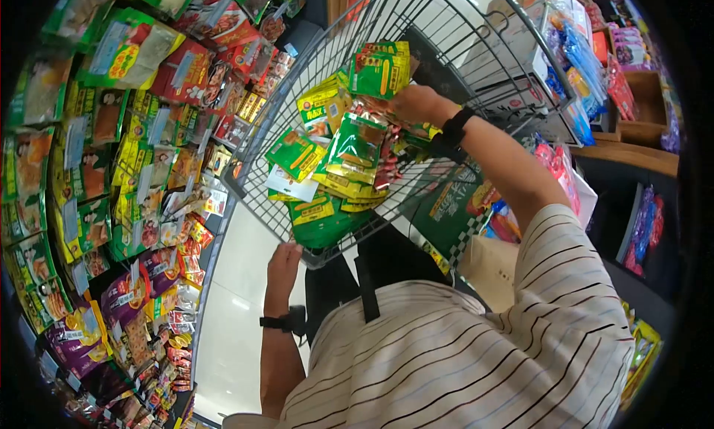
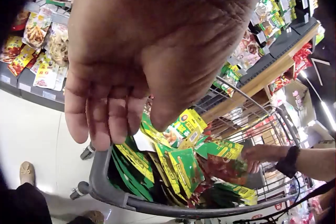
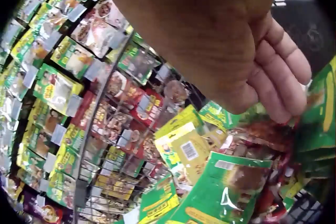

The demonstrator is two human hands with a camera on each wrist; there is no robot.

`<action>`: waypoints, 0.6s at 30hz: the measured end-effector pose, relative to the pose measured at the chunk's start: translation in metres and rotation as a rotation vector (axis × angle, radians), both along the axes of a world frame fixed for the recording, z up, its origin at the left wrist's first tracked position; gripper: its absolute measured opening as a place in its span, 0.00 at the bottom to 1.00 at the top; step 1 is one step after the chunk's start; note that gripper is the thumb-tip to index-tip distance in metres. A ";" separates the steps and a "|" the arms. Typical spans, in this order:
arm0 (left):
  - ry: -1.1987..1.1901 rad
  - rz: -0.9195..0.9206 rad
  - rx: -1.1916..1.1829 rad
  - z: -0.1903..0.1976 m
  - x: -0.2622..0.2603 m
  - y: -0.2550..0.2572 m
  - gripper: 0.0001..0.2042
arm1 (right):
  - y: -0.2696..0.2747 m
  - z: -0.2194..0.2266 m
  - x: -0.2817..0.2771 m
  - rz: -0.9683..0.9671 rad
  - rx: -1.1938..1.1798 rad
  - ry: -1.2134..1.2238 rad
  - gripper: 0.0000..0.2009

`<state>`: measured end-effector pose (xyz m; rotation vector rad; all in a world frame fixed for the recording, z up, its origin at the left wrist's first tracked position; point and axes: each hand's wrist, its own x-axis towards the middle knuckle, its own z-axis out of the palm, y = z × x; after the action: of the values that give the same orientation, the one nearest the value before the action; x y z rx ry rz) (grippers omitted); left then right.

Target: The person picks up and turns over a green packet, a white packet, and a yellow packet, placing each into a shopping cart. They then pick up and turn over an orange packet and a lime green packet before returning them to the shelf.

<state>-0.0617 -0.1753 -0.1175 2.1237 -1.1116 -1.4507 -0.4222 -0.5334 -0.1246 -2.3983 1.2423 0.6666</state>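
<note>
Many green and yellow food packets (image 1: 357,148) lie heaped in a wire shopping cart (image 1: 256,194). At the upper part of the heap, my right hand (image 1: 418,105) is beside a stack of green packets (image 1: 378,73); the right wrist view shows its fingers (image 3: 281,77) slightly bent, close to the stack (image 3: 321,111). Whether they touch it I cannot tell. My left hand (image 1: 284,269) is outside the cart's near corner, and in the left wrist view its fingers (image 2: 105,111) hang loosely, holding nothing. Red packets (image 2: 226,167) lie near my right hand (image 2: 265,155).
Shelves of hanging packets (image 1: 134,157) line the left side. To the right are stacked cartons (image 1: 513,94), a green printed box (image 1: 446,206), a brown box (image 1: 487,269) and wrapped sweets (image 1: 647,228). Pale floor (image 1: 238,302) lies between the shelves and the cart.
</note>
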 end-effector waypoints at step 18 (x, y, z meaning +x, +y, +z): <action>1.123 0.140 -0.445 0.184 0.101 -0.058 0.29 | 0.140 0.312 0.225 -0.191 0.866 -1.078 0.06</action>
<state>0.0393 -0.2328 0.0664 0.7963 -0.6886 -1.7159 -0.1970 -0.3938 0.1874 -1.4550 0.5060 -0.1795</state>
